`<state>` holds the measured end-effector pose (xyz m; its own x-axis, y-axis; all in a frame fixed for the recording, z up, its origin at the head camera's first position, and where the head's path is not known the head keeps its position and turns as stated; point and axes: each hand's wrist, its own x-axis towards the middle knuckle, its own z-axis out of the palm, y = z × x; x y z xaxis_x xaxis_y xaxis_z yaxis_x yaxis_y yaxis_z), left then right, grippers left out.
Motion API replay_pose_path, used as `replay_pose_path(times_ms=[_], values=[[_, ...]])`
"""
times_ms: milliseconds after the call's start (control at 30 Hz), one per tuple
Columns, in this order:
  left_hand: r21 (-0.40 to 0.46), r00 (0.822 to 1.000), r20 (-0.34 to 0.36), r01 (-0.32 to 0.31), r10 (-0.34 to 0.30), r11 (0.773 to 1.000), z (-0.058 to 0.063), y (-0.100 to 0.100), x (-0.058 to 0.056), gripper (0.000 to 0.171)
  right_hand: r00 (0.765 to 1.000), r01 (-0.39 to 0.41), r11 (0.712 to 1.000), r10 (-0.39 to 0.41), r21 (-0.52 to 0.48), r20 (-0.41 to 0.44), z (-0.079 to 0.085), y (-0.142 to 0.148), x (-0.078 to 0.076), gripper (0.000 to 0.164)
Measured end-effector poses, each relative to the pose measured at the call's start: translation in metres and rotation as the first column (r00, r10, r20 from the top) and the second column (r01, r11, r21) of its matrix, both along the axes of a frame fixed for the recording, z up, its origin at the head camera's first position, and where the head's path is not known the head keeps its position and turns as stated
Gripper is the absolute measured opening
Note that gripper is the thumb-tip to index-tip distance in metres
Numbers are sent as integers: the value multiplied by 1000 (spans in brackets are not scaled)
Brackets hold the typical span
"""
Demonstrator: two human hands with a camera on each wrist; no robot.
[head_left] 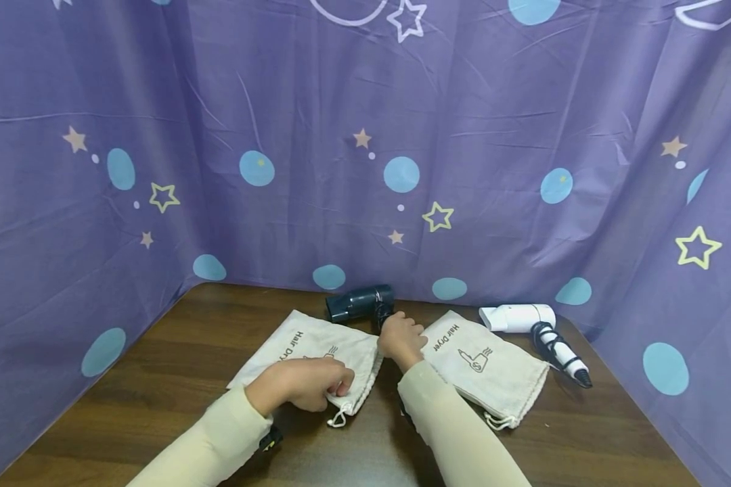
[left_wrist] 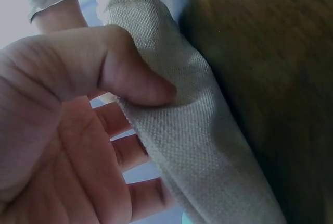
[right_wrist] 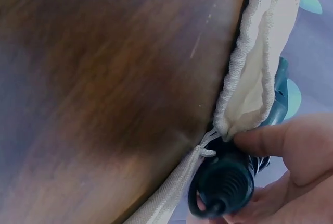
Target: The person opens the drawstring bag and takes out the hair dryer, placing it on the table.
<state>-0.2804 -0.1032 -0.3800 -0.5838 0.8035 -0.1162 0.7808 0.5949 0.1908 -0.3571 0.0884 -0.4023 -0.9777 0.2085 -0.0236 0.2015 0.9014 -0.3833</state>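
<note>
My left hand [head_left: 313, 382] holds the near edge of the left cloth drawstring bag [head_left: 274, 345], marked with hair dryer lettering. In the left wrist view the thumb [left_wrist: 148, 88] presses on the woven fabric [left_wrist: 171, 125], with the other fingers behind it. My right hand [head_left: 402, 338] grips the handle of a dark hair dryer [head_left: 362, 302] behind that bag. The right wrist view shows the handle's end [right_wrist: 226, 182] between thumb and fingers, the thumb at the corner of a bag's gaping mouth [right_wrist: 252, 78]. Much of the handle is hidden by the hand.
A second drawstring bag [head_left: 493, 365] lies flat to the right, close to my right hand. Beyond it rests a white hair dryer [head_left: 520, 318] with its black cord [head_left: 545, 341] wound round the handle. A purple patterned curtain [head_left: 341, 223] encloses the wooden table [head_left: 353, 453].
</note>
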Motion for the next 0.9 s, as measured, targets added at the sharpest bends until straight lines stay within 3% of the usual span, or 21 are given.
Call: replay_pose_path(times_ms=[233, 467, 633, 767, 900], values=[[-28, 1000, 1, -9, 9, 1000, 0, 1, 3, 36, 999, -30, 1000, 30, 1, 21, -4, 1, -2, 54], [-12, 999, 23, 25, -24, 1000, -3, 1, 4, 34, 995, -96, 995, 96, 25, -2, 0, 6, 4, 52], [3, 996, 82, -24, 23, 1000, 0, -2, 3, 33, 986, -162, 984, 164, 73, -21, 6, 14, 10, 49], [29, 993, 112, -43, 40, 999, 3, -4, 2, 31, 973, -222, 970, 228, 103, -45, 12, 23, 16, 51], [64, 990, 139, -23, 14, 998, 4, -4, 0, 27, 937, -328, 936, 340, 124, -84, 14, 39, 26, 52]])
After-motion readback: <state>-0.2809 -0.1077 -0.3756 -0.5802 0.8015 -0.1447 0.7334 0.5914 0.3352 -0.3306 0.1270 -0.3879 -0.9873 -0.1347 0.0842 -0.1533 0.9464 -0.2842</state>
